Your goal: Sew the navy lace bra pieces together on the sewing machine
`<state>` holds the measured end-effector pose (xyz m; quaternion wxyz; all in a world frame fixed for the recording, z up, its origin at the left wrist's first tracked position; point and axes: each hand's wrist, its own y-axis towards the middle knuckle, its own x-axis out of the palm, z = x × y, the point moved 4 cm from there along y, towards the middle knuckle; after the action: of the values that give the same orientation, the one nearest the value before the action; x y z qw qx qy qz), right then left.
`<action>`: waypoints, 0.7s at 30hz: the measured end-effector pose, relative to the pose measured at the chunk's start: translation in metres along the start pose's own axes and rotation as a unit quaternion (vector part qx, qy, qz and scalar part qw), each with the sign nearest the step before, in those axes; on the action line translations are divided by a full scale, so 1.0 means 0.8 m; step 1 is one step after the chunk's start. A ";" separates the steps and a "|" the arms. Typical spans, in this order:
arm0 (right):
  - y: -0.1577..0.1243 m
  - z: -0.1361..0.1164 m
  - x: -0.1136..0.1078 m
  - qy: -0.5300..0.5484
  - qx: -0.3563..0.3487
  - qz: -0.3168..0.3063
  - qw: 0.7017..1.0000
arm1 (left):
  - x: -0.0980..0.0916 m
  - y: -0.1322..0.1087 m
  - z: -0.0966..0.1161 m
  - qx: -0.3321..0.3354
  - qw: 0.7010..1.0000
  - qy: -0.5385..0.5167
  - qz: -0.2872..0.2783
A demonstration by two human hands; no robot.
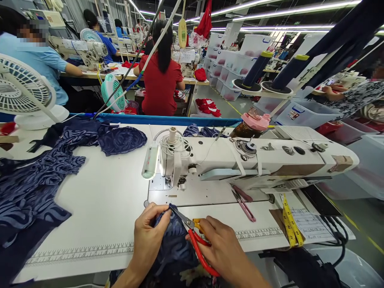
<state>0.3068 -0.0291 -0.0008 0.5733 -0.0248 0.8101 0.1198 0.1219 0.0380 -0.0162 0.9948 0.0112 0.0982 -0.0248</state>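
Blue cloth (pixel 171 240) sat in left hand (pixel 147 232), fingers (pixel 162 223) pinching it | scissors (pixel 189 224) sat in right hand (pixel 220 239), fingers clamped on them | blades (pixel 181 216) met cloth

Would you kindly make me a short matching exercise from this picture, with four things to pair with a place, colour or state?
Things:
1. Red-handled scissors
2. Tape measure
3. Left hand
4. Bottle lid

Places, colours, states:
A. Yellow with dark markings
B. Pink, behind the sewing machine
C. In the right hand
D. Pinching dark blue cloth

Right pairs: 1-C, 2-A, 3-D, 4-B
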 end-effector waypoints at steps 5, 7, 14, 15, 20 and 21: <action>0.004 0.004 0.000 0.098 0.068 -0.100 0.988 | 0.003 0.001 -0.009 -0.059 0.997 -0.036 -0.017; 0.005 0.006 -0.004 0.136 0.093 -0.125 0.978 | 0.004 0.001 -0.014 -0.099 0.993 -0.066 -0.022; 0.011 0.011 -0.026 0.070 0.066 -0.017 0.995 | 0.008 -0.002 -0.021 -0.218 0.961 -0.165 -0.047; 0.011 0.010 -0.027 0.044 0.045 0.013 0.998 | 0.008 -0.001 -0.020 -0.226 0.957 -0.172 -0.050; 0.003 0.004 -0.024 -0.039 -0.016 0.079 0.996 | 0.010 0.000 -0.016 -0.235 0.953 -0.187 -0.033; 0.002 0.004 -0.023 -0.042 -0.017 0.080 0.996 | 0.010 0.000 -0.016 -0.233 0.954 -0.188 -0.032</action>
<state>0.3156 -0.0286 0.0155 0.5951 0.0356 0.7825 0.1797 0.1275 0.0380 -0.0307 0.9689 -0.2288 -0.0872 -0.0348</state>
